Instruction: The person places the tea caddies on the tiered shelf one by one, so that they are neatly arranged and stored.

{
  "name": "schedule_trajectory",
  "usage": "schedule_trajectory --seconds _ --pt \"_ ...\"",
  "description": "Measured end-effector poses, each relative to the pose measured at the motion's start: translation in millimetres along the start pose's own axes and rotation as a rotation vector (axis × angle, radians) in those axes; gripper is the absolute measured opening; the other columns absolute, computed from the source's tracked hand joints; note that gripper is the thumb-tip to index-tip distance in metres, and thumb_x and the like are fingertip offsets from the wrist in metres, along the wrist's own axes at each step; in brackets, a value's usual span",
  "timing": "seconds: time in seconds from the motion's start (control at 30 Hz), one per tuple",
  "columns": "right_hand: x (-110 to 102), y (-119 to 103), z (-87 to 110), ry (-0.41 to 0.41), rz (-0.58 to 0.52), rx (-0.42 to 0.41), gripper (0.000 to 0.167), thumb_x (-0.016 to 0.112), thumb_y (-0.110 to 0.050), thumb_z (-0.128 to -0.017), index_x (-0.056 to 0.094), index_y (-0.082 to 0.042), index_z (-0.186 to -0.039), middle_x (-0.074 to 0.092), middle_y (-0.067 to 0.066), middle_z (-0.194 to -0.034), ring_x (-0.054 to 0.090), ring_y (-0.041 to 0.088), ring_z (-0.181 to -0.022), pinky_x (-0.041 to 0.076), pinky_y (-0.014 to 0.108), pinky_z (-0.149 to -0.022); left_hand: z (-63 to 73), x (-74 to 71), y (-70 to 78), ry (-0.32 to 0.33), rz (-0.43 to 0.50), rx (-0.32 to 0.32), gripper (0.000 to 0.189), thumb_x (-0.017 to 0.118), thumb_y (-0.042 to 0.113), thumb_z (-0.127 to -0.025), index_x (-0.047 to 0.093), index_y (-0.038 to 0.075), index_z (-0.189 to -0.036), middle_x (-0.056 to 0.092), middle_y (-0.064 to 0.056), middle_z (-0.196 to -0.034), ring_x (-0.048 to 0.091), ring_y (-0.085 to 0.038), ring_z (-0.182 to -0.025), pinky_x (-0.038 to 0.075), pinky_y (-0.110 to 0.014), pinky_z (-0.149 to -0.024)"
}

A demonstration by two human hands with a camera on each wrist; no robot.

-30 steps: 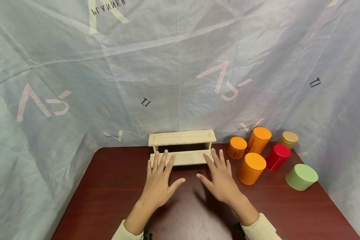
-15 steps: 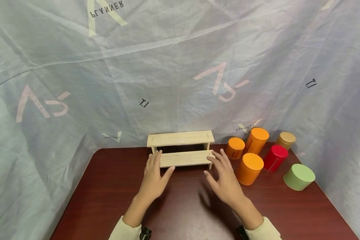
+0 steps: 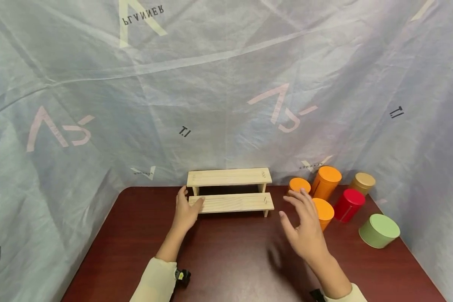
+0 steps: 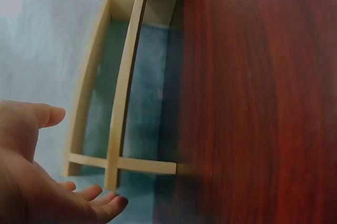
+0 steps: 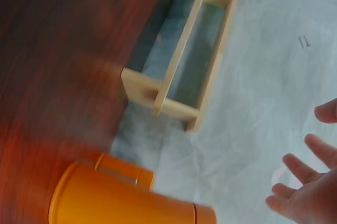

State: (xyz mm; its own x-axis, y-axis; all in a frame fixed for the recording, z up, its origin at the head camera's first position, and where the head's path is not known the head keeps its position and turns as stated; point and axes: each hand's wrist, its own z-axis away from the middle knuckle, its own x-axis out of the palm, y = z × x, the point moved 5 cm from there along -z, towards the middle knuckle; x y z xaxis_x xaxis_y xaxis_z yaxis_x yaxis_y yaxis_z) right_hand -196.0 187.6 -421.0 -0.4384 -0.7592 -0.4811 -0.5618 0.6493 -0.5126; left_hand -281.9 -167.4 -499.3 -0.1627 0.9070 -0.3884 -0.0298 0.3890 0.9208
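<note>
A two-tier wooden shelf stands at the back of the dark red table. At its left end is my left hand, its thumb overlapping the lower board in the head view. The left wrist view shows this hand with thumb and fingers spread apart beside the shelf's end. To the right, my right hand hovers with fingers loosely bent and holding nothing. It partly hides a front orange tin and a small orange tin in the head view.
A tall orange tin, a gold tin, a red tin and a wide green tin stand at the right of the table. Grey printed cloth hangs close behind and along both sides.
My left hand has moved slightly left to the shelf's end. My right hand has moved right, away from the shelf and in front of the orange tins. The shelf and tins stay put.
</note>
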Motion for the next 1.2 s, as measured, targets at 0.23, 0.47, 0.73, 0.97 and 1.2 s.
schedule_trajectory --seconds 0.23,0.47,0.73,0.97,1.2 --pt "-18 18 0.1 -0.003 0.066 0.150 0.044 0.077 -0.007 -0.089 0.065 -0.001 -0.131 0.056 0.025 -0.145 0.032 0.052 -0.152 0.020 0.076 -0.120 -24.8 -6.3 -12.3 0.000 0.011 -0.050 0.078 0.060 0.042 -0.106 0.027 0.001 -0.163 0.039 -0.027 -0.159 0.044 -0.049 -0.144 0.042 -0.064 -0.115" --pt "-28 41 4.6 -0.109 0.137 0.395 0.064 0.076 -0.023 -0.094 0.050 -0.005 -0.149 0.036 0.029 -0.160 0.019 0.056 -0.155 0.013 0.081 -0.117 -43.6 -9.5 -19.4 -0.020 -0.077 -0.071 0.069 0.056 0.046 -0.108 0.041 0.000 -0.157 0.054 -0.026 -0.148 0.057 -0.046 -0.132 0.051 -0.059 -0.104" --pt "-27 65 24.8 -0.177 0.050 0.581 0.095 0.079 -0.023 -0.093 0.020 -0.005 -0.166 0.019 0.030 -0.166 0.023 0.053 -0.150 0.027 0.077 -0.115 -47.5 -2.2 -32.4 -0.016 -0.167 -0.091 0.066 0.055 0.050 -0.107 0.045 0.002 -0.152 0.066 -0.022 -0.117 0.066 -0.033 -0.094 0.054 -0.041 -0.073" --pt "-24 83 33.9 -0.028 -0.108 0.727 0.112 0.080 -0.008 -0.088 0.002 -0.008 -0.169 0.008 0.029 -0.171 0.017 0.051 -0.155 0.021 0.072 -0.124 -57.7 8.6 -31.9 -0.038 -0.236 -0.107 0.075 0.052 0.053 -0.107 0.037 0.002 -0.159 0.069 -0.018 -0.110 0.067 -0.027 -0.083 0.056 -0.042 -0.071" --pt "-12 107 43.7 -0.045 -0.408 1.002 0.113 0.073 -0.005 -0.096 -0.013 -0.015 -0.168 -0.001 0.019 -0.176 0.017 0.038 -0.161 0.022 0.056 -0.132 -63.3 14.1 -38.0 -0.090 -0.260 -0.178 0.073 0.045 0.049 -0.111 0.029 0.000 -0.163 0.044 -0.001 -0.056 0.032 -0.013 -0.042 0.033 -0.030 -0.041"
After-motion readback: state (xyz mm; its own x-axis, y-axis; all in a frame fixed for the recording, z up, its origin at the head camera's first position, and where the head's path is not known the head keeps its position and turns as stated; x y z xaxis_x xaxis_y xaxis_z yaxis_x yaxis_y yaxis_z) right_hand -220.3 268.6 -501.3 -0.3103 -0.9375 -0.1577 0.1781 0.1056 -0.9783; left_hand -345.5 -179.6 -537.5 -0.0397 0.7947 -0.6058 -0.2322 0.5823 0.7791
